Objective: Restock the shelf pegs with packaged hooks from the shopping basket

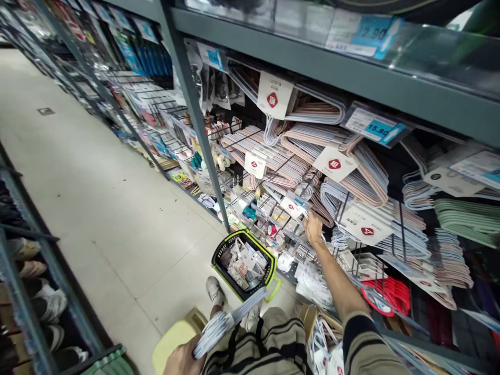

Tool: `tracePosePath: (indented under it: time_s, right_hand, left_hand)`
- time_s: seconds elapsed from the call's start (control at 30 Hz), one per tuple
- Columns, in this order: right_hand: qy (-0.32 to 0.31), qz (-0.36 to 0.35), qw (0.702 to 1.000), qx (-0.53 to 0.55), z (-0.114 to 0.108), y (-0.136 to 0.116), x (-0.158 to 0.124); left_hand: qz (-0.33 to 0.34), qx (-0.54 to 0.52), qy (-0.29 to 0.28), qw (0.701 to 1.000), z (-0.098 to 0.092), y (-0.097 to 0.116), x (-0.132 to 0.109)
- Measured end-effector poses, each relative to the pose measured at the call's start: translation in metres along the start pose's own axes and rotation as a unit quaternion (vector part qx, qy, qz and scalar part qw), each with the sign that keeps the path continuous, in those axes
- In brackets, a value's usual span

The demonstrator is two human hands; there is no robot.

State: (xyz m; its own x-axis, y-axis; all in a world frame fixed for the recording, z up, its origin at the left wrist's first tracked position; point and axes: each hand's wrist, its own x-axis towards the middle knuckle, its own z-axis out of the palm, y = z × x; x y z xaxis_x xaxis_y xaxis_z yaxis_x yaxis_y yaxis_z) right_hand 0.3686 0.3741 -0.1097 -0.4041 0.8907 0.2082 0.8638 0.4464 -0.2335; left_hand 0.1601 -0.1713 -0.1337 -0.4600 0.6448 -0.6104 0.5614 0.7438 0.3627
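Note:
At the bottom of the head view, my left hand (182,358) is closed round a bundle of pale clothes hangers (219,328), which points up and to the right in front of my legs. My right hand (313,228) reaches out to the shelf display, its fingers curled beside a white tag with a red logo (292,207). What those fingers grip is too small to make out. Around it, packs of pink and grey-blue hangers (269,153) hang from metal hooks, with more hangers (336,159) above.
A black basket with a lime rim (219,250) stands on the floor, holding packaged goods. Near my legs are a yellow stool (175,333) and a cardboard box (310,317) containing hangers. A grey shelf post (199,120) rises ahead; a shoe rack (50,312) lines the left.

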Motion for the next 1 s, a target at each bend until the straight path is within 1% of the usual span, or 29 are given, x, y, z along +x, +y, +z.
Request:
tracePosePath:
  time_s: [0.13, 0.3, 0.37, 0.47, 0.6, 0.7, 0.8, 0.9, 1.0]
  right_hand:
    - [-0.037, -0.033, 0.999, 0.007, -0.015, -0.002, -0.029]
    - [-0.066, -0.071, 0.995, 0.008, -0.03, -0.008, -0.062]
    - [-0.074, -0.089, 0.993, 0.016, -0.031, -0.013, -0.078]
    - [-0.094, -0.109, 0.989, 0.03, -0.029, -0.024, -0.107]
    - [-0.138, -0.112, 0.983, 0.05, -0.022, -0.044, -0.144]
    - [-0.165, -0.102, 0.977, 0.086, -0.02, -0.066, -0.158]
    - [-0.193, -0.077, 0.965, 0.159, -0.022, -0.097, -0.156]
    - [-0.201, -0.042, 0.948, 0.244, -0.029, -0.136, -0.144]
    - [-0.185, 0.01, 0.937, 0.297, -0.036, -0.176, -0.132]
  left_hand:
    - [0.034, 0.013, 0.01, 0.999, -0.008, -0.003, 0.005]
    - [0.06, 0.03, 0.007, 0.998, -0.025, 0.002, 0.016]
    - [0.074, 0.038, 0.008, 0.996, -0.029, 0.003, 0.022]
    - [0.091, 0.036, 0.01, 0.995, -0.031, 0.001, 0.031]
    - [0.094, 0.019, 0.013, 0.995, -0.029, -0.012, 0.042]
    - [0.084, 0.003, 0.022, 0.996, -0.028, -0.027, 0.047]
    - [0.07, -0.001, 0.032, 0.997, -0.035, -0.045, 0.049]
    - [0.053, 0.003, 0.025, 0.998, -0.051, -0.063, 0.054]
    - [0.043, 0.003, 0.017, 0.999, -0.08, -0.079, 0.065]
